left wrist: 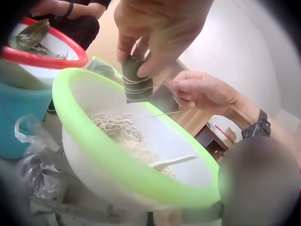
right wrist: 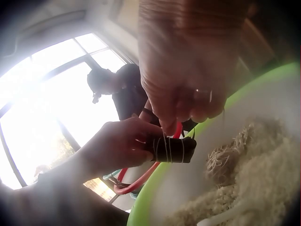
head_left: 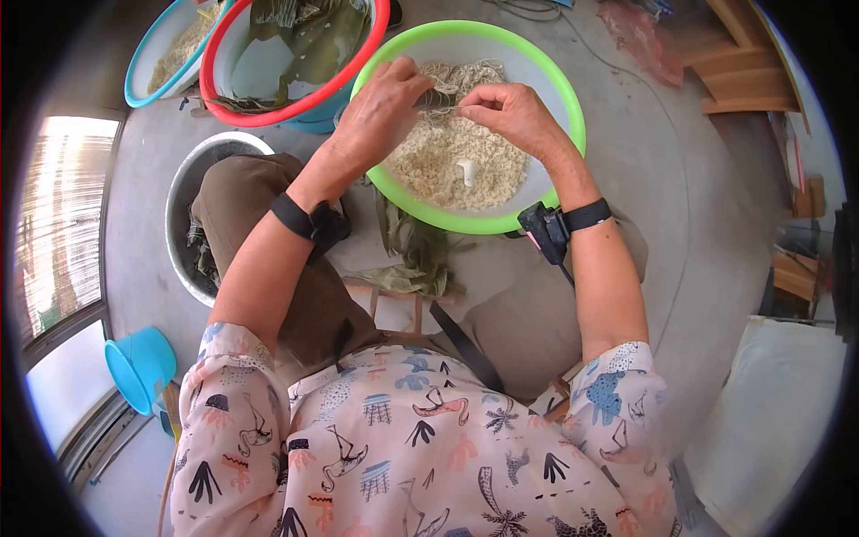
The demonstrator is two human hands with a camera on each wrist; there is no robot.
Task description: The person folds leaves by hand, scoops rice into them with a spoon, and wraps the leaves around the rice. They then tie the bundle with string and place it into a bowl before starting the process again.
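My left hand [head_left: 386, 100] grips a small dark-green leaf-wrapped dumpling [left wrist: 137, 81] bound with several turns of pale string, also seen as a dumpling [right wrist: 173, 149] in the right wrist view. My right hand [head_left: 506, 115] pinches the string [left wrist: 155, 114] and holds it taut to the right. Both hands hover over a green-rimmed white basin [head_left: 565, 98] that holds rice [head_left: 447, 157], a bundle of strings [head_left: 465, 73] and a white spoon [head_left: 466, 172].
A red-rimmed basin [head_left: 295, 103] with green leaves and a blue-rimmed basin [head_left: 139, 67] of rice stand at the far left. A metal pot [head_left: 179, 192] sits by my left knee. Loose leaves [head_left: 407, 259] lie under the green basin. Another person [right wrist: 120, 92] sits opposite.
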